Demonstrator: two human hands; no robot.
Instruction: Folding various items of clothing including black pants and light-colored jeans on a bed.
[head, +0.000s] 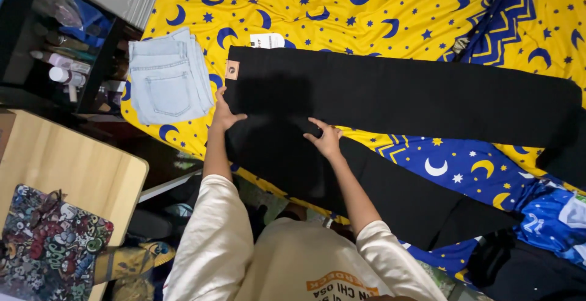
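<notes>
1. far left: wooden surface with a graffiti-print pouch on it; dark shelf of bottles above.
2. folded light-blue jeans lie on the yellow moon-and-star bedsheet, just left of the black pants.
3. left hand: grip released, palm flat on the waist end of the black pants, below the tan waistband patch.
4. right hand: grip released, fingers spread, pressing the pants near the crotch.
5. pants lie spread on the bed, one leg running right, the other angled down toward the bed edge.
6. far right: blue zigzag cloth and a blue garment.
</notes>
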